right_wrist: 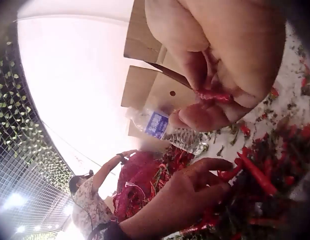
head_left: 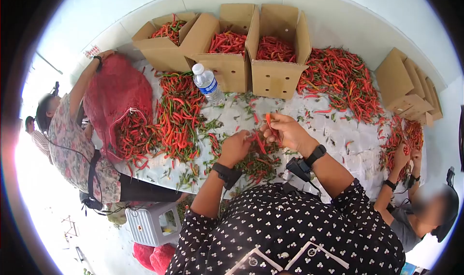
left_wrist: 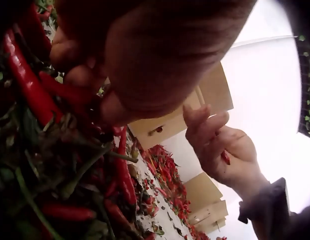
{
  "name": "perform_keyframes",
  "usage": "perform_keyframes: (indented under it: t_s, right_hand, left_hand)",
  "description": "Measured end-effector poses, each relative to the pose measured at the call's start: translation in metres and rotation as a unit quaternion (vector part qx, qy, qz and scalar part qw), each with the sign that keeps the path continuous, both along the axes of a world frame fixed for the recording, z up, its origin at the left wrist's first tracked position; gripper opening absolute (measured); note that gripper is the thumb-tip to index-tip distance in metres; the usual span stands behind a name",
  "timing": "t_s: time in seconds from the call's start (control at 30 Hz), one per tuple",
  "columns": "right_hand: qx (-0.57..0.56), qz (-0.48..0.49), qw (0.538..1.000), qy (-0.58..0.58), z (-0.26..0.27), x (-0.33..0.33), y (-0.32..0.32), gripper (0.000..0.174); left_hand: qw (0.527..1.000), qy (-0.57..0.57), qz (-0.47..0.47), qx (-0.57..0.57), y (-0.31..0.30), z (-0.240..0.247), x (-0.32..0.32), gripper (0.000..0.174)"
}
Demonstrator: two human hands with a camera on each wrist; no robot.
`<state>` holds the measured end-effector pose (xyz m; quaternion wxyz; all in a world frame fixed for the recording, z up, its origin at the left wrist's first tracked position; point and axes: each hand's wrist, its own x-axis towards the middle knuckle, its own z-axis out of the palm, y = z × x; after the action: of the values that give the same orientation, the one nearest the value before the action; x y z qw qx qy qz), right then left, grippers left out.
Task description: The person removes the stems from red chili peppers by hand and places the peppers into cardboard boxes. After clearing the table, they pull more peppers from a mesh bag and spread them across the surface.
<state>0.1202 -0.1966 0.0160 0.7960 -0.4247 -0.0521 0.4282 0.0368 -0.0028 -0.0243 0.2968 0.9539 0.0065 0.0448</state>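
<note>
My right hand (head_left: 292, 134) is raised over the table, its curled fingers holding a red chili pepper (right_wrist: 215, 96). Beside it and lower, my left hand (head_left: 234, 149) pinches a red chili pepper (right_wrist: 229, 173) between thumb and fingers. Under both hands lies a loose pile of red chilies and green stems (head_left: 258, 166). The left wrist view shows the left hand (left_wrist: 160, 60) from close up, right over red chilies (left_wrist: 30, 85) and stems, its palm dark. Part of the right hand's chili is hidden inside the fingers.
Cardboard boxes (head_left: 278, 81) filled with chilies line the back, a water bottle (head_left: 209, 85) before them. Chili heaps (head_left: 340, 81) lie right and left. One person (head_left: 77, 139) handles a red mesh sack (head_left: 116, 96); another person (head_left: 425, 212) works at the right. A stool (head_left: 145, 226) stands lower left.
</note>
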Motion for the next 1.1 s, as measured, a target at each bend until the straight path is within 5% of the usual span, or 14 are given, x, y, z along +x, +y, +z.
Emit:
perform_keyframes:
  t_s: [0.23,0.33,0.4,0.5,0.63,0.77,0.87,0.97,1.1]
  right_hand:
    - [-0.093,-0.011,0.950,-0.299,0.099,0.022,0.001,0.037]
    - [-0.040,-0.102,0.954,-0.280,0.138,0.060,0.012,0.034]
    - [0.050,-0.235,0.954,-0.182,0.154,0.081,0.017,0.030]
    - [0.000,-0.235,0.947,-0.221,0.146,0.063,0.021,0.028]
    - [-0.197,-0.089,0.921,-0.324,0.074,0.016,0.036,0.030]
    - [-0.219,-0.056,0.928,-0.296,-0.002,-0.007,0.044,0.031]
    - [-0.188,-0.071,0.948,-0.248,-0.015,-0.013,0.045,0.030]
    - [-0.246,-0.071,0.903,-0.344,-0.008,-0.017,0.043,0.026]
    - [-0.197,-0.068,0.951,-0.228,-0.001,-0.015,0.037,0.022]
  left_hand:
    - [0.997,-0.065,-0.024,-0.020,0.001,-0.009,0.001,0.018]
    - [0.997,-0.067,-0.019,-0.037,0.000,-0.009,0.003,0.015]
    - [0.983,-0.021,0.050,-0.174,-0.002,-0.003,0.002,0.015]
    - [0.964,-0.066,0.079,-0.246,0.000,0.002,0.001,0.014]
    - [0.945,-0.040,0.108,-0.307,0.001,0.018,-0.005,0.013]
    - [0.943,-0.073,0.074,-0.315,-0.011,0.031,-0.013,0.010]
    - [0.958,-0.070,0.051,-0.274,-0.017,0.030,-0.019,0.007]
    - [0.969,-0.074,0.028,-0.233,-0.020,0.035,-0.020,0.009]
    - [0.963,-0.037,0.060,-0.259,-0.016,0.033,-0.019,0.017]
